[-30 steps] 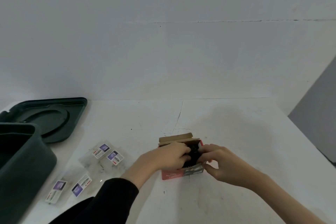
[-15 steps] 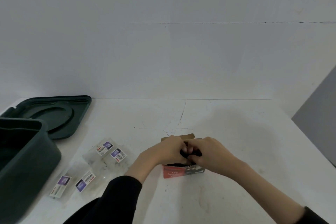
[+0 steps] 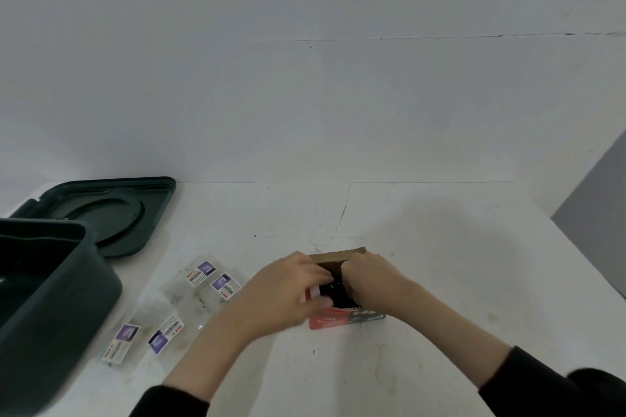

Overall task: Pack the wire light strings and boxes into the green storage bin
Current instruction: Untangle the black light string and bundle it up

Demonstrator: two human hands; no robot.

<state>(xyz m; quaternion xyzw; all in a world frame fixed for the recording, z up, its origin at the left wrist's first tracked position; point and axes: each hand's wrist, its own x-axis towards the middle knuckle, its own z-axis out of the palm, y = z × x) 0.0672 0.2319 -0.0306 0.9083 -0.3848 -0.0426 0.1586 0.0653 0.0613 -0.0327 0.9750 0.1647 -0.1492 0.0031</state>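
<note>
Two hands have parted over the box [image 3: 338, 322] between them: the left hand [image 3: 288, 284], blurred, grip indeterminate, uncovers the light string [image 3: 333, 294], which the right hand [image 3: 369, 278] clutches and tucks inside, binning pending.

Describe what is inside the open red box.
Inside the red box, a dark mass shows between the left hand and right hand. Both hands cover most of the opening, so what it is cannot be told.

Dim, flat light casts soft shadows on the table [image 3: 440, 281] (edges bow, wide-angle); the left hand [image 3: 284, 288] seems motion-blurred.
</note>
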